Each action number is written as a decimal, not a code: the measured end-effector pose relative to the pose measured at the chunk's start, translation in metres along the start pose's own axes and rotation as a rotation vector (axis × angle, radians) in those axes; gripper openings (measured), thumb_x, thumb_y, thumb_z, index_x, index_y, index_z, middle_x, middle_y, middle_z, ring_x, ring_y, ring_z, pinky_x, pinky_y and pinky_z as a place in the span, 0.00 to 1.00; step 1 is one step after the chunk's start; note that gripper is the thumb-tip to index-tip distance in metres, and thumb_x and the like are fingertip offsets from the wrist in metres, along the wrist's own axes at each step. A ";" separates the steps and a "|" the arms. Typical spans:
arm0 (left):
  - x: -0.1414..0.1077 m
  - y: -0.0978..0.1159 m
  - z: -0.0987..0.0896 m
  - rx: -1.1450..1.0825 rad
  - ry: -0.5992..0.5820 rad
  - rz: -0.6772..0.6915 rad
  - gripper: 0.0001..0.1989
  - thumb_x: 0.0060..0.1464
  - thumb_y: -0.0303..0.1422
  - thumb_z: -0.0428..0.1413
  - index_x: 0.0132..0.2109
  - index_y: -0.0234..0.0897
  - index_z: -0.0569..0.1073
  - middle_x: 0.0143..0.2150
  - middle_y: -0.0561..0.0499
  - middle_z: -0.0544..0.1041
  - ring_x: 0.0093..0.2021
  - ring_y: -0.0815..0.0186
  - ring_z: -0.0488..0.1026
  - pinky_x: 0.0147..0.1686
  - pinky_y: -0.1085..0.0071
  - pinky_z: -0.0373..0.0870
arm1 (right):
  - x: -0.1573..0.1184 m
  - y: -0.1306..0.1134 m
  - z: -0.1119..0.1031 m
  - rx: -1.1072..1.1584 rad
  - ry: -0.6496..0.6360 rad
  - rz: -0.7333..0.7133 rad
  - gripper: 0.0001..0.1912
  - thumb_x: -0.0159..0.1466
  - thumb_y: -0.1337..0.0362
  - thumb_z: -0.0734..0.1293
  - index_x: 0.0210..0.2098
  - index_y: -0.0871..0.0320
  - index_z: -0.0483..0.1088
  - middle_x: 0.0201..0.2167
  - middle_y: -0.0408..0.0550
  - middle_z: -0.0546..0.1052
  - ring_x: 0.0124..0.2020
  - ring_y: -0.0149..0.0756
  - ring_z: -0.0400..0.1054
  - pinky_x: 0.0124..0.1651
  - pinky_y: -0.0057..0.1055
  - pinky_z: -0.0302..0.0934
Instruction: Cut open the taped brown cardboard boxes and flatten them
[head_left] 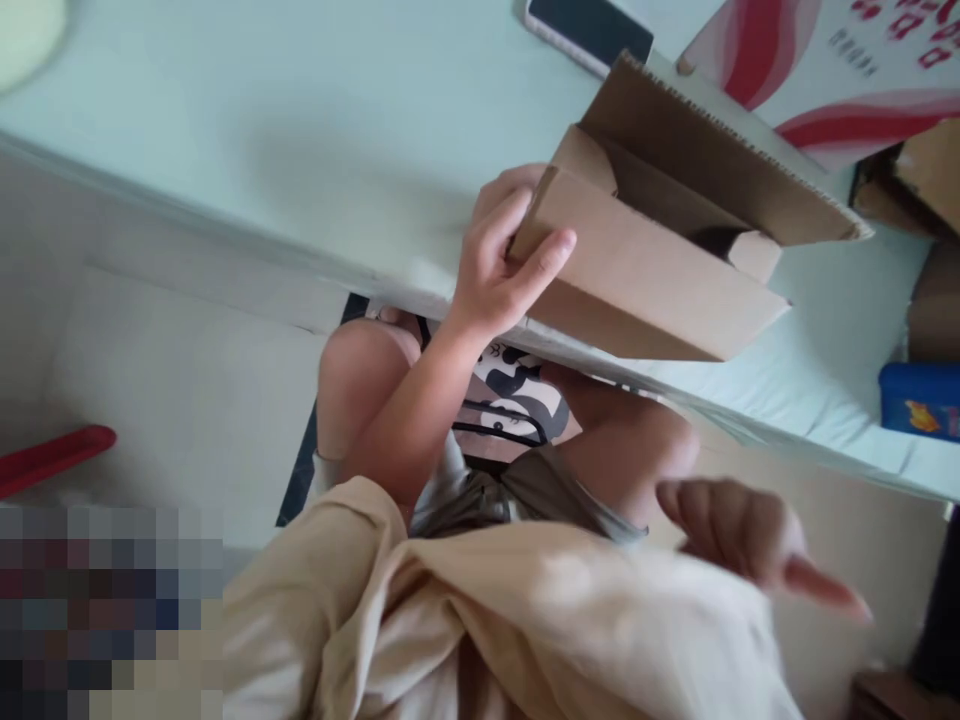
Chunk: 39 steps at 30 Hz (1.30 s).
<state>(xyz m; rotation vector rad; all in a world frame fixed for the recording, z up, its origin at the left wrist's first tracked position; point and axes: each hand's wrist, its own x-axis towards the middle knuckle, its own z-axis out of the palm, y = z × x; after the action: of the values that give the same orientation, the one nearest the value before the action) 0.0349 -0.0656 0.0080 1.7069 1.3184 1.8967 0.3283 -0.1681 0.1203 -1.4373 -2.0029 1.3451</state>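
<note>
My left hand [499, 260] grips the left end of an open brown cardboard box [652, 260], its thumb on the near side and its fingers round the edge. Raised at the back is the box's lid flap, and two small side flaps stick up at the ends. The box is tilted over the front edge of the pale table [300, 130]. Away from the box, my right hand [739, 530] hangs in the air at the lower right, slightly blurred. Its thumb points outward, the other fingers are loosely bent, and nothing shows in it.
A phone [592, 30] lies behind the box, beside a white and red printed package [810, 70]. More cardboard [930, 180] and a blue packet [919, 400] are at the right. Below the table are my knees [367, 370]. A red object [60, 455] is at the lower left.
</note>
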 end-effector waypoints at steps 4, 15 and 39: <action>0.000 -0.001 -0.006 0.017 -0.074 -0.065 0.23 0.66 0.59 0.47 0.50 0.48 0.72 0.53 0.47 0.76 0.57 0.54 0.78 0.57 0.52 0.78 | 0.071 0.029 0.027 0.498 0.786 -0.275 0.21 0.67 0.52 0.60 0.23 0.54 0.50 0.14 0.37 0.43 0.16 0.30 0.42 0.24 0.31 0.47; -0.003 -0.009 0.004 0.069 0.003 -0.066 0.26 0.65 0.60 0.47 0.56 0.51 0.72 0.55 0.46 0.75 0.60 0.51 0.76 0.62 0.50 0.73 | 0.156 0.030 0.003 -0.004 0.819 -0.667 0.24 0.66 0.38 0.59 0.42 0.50 0.70 0.44 0.50 0.74 0.59 0.51 0.70 0.71 0.56 0.56; 0.068 -0.051 -0.022 -0.254 -0.463 -0.103 0.37 0.55 0.61 0.59 0.67 0.61 0.60 0.69 0.55 0.70 0.64 0.51 0.73 0.60 0.50 0.79 | 0.178 0.060 0.021 0.103 0.692 -0.550 0.27 0.71 0.38 0.53 0.61 0.45 0.58 0.76 0.52 0.54 0.78 0.56 0.48 0.75 0.63 0.49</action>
<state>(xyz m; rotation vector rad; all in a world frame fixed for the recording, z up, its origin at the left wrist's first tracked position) -0.0221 0.0014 0.0161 1.7627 0.9249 1.4214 0.2689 -0.0213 0.0169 -0.9958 -1.6432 0.5912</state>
